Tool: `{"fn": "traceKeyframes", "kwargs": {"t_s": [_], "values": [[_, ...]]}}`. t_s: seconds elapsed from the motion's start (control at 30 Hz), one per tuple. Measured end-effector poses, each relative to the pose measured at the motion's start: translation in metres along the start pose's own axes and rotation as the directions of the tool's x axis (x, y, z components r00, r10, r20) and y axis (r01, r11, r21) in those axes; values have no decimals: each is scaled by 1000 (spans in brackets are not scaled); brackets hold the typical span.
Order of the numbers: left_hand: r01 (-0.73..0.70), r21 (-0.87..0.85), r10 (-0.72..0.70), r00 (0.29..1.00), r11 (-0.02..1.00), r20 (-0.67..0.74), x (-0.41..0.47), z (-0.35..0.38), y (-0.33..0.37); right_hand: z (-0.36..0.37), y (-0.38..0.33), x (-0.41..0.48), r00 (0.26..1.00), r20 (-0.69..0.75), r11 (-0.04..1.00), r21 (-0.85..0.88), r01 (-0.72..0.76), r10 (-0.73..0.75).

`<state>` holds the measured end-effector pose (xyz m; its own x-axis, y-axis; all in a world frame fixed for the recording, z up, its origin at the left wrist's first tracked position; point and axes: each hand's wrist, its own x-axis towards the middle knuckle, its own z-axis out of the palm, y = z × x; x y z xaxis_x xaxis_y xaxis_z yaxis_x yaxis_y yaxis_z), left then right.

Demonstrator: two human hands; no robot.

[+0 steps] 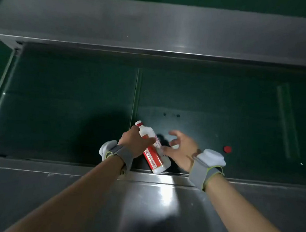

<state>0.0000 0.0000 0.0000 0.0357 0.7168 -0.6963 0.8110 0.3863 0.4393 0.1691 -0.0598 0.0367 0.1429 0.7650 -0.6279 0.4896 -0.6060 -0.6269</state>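
Note:
A white bottle (153, 157) with a red label and a red-and-white capped neck leans tilted over the dark green belt, its base near the steel front edge. My left hand (134, 142) grips its upper body, fingers curled round it. Just to the bottle's right is my right hand (180, 148), fingers spread and loosely bent, thumb near the label; it is blurred and holds nothing I can make out. Both wrists carry grey straps with white pods.
A small red cap (227, 149) lies on the green belt (57, 108) to the right of my hands. A steel ledge (69, 191) runs along the front. At the back, a steel rail (155, 28) spans the whole width. A thin seam divides the belt.

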Motion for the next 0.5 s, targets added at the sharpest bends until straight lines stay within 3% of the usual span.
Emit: {"fn": "traceKeyframes", "kwargs": {"t_s": [0.23,0.5], "values": [[274,-167,-274,961,947,23,23,53,-9,27,45,24,995,51,994,51,-92,90],[343,-588,-403,914,732,31,44,83,5,41,63,48,990,130,998,33,-57,52]]}}
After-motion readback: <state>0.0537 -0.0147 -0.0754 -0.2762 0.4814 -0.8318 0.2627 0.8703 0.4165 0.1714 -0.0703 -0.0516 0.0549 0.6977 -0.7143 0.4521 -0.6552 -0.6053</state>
